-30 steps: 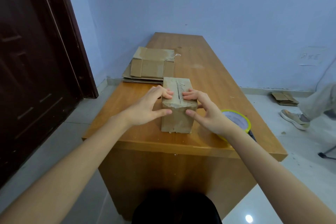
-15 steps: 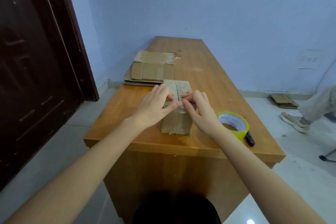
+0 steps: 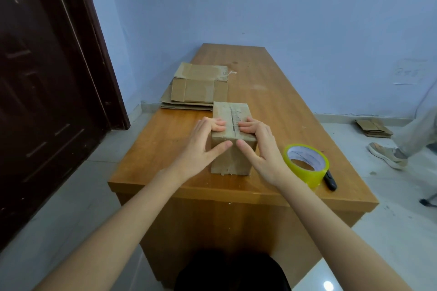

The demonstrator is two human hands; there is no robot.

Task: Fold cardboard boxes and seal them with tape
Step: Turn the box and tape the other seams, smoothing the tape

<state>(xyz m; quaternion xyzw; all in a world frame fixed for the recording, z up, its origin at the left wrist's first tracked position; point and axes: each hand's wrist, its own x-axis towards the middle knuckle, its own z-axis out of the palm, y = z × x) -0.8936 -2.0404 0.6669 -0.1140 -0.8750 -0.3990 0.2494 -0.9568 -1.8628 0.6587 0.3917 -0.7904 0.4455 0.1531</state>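
Your small cardboard box [image 3: 233, 139] stands near the front edge of the wooden table [image 3: 272, 101], and both hands are on it: your left hand [image 3: 201, 146] curls its fingers over the top left while the thumb presses the near face, and your right hand [image 3: 260, 149] mirrors that on the right – each grasping the box, fingertips either side of the centre seam. The box looks light and probably empty, so it will likely slide or tip if you push unevenly; the board seems stiff at the corners but should give along the seam and flaps. Take hold at the top edges and corners rather than mid-panel, where it may buckle. The yellow tape roll [image 3: 306, 163] lies just beside your right wrist, with a dark cutter [image 3: 330, 179] at its far side near the table's edge – an easy reach, though a careless elbow could knock either off. A stack of flattened cardboard [image 3: 196, 90] sits behind the box, close to its rear edge. Another person's shoe [image 3: 387, 153] shows on the floor to the right.
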